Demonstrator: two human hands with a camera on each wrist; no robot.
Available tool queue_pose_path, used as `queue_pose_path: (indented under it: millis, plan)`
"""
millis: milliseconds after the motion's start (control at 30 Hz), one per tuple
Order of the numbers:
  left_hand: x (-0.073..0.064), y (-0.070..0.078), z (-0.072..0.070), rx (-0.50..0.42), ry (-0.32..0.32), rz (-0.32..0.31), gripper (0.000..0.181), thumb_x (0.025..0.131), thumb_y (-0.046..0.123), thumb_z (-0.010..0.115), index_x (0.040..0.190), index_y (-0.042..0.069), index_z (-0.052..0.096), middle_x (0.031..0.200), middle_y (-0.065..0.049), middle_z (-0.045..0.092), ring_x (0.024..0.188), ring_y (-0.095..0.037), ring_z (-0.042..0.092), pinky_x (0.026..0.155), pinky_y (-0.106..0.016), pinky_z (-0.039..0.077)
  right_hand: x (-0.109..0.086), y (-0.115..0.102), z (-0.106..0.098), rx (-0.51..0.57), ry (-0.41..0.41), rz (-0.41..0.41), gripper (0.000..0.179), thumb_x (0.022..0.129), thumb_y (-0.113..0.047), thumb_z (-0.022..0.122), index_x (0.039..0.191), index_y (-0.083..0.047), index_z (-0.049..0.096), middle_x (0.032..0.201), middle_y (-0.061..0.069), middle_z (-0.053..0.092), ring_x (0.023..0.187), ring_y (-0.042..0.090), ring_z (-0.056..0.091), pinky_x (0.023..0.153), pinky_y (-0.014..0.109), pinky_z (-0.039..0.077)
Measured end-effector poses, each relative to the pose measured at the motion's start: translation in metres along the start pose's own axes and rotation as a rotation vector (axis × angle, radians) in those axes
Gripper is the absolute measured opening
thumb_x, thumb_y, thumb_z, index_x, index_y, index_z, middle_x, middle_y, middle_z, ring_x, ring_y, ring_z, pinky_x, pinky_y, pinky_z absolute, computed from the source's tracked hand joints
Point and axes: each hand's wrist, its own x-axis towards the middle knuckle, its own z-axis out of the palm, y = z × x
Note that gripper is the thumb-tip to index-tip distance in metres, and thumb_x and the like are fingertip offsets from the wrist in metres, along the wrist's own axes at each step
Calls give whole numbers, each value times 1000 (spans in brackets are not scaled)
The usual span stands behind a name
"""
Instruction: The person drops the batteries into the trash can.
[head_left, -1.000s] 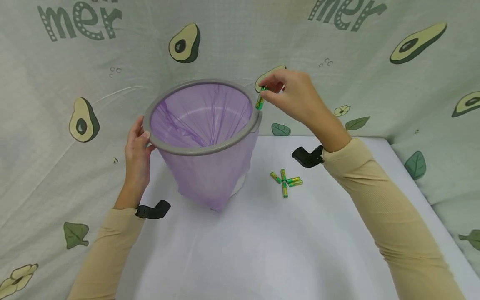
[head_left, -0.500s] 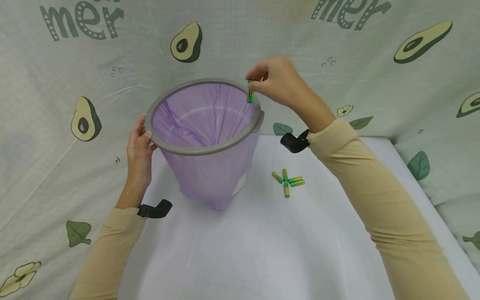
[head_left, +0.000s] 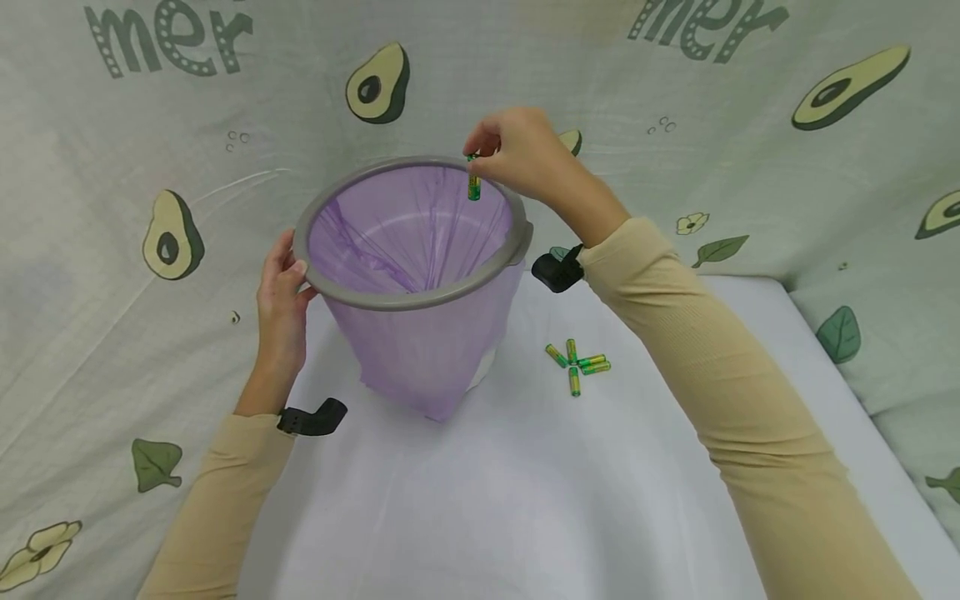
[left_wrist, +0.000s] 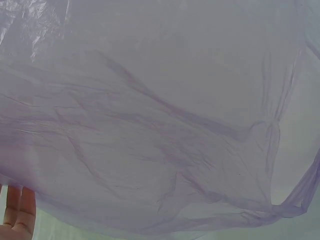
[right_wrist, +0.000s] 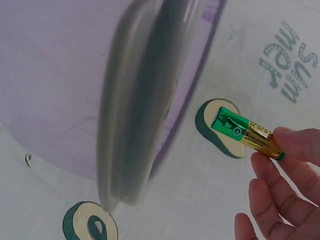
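From the head, looks forward and down over bin [head_left: 405,303], left hand [head_left: 282,308] and right hand [head_left: 527,152], well back. From the left wrist, faces the purple liner [left_wrist: 150,110] close up. From the right wrist, looks past the near grey rim [right_wrist: 112,115] toward printed cloth [right_wrist: 175,215], sharing rim, battery [right_wrist: 247,133] and cloth with the head view.

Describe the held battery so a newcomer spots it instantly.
Find the purple-lined bin with the grey rim. Up near its far rim, the right hand pinches a green-and-gold battery. Unlike the five similar ones lying on the white table, it is held in the air.
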Motion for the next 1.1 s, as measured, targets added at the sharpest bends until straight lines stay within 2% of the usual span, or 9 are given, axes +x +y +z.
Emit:
queue_pose_path:
  millis: [400, 633, 833, 967, 1100]
  plan:
    - [-1, 0, 0, 13, 11, -11, 50, 89, 12, 40, 139, 8, 40, 120, -7, 48, 101, -13, 49, 78, -21, 43, 21, -8, 7, -35, -71, 11, 25, 87, -15, 59, 109, -4, 66, 107, 7, 66, 100, 15, 55, 89, 27, 43]
    - [-1, -1, 0, 17, 4, -5, 51, 89, 12, 39, 140, 7, 38, 121, -6, 47, 104, -14, 48, 79, -20, 43, 30, -11, 6, -62, -83, 35, 25, 87, -14, 58, 108, -5, 66, 105, 6, 63, 97, 15, 53, 84, 25, 44]
    - [0, -1, -1, 15, 9, -3, 51, 89, 13, 39, 140, 7, 38, 121, -7, 47, 104, -14, 48, 78, -20, 43, 39, -12, 9, -85, -116, 55, 27, 87, -14, 57, 111, -5, 65, 111, 6, 61, 100, 15, 53, 85, 25, 44]
    - [0, -2, -1, 7, 12, -7, 52, 89, 12, 40, 140, 6, 37, 122, -6, 47, 104, -13, 48, 78, -20, 43, 45, -14, 10, -102, -94, 59, 29, 88, -14, 55, 115, -6, 63, 115, 6, 61, 103, 15, 53, 87, 25, 44]
    - [1, -2, 0, 1, 10, -6, 52, 89, 12, 40, 141, 5, 37, 121, -6, 47, 103, -13, 48, 78, -20, 43, 47, -16, 9, -134, -37, 53, 26, 91, -16, 53, 112, -6, 64, 111, 6, 62, 98, 15, 53, 84, 24, 44]
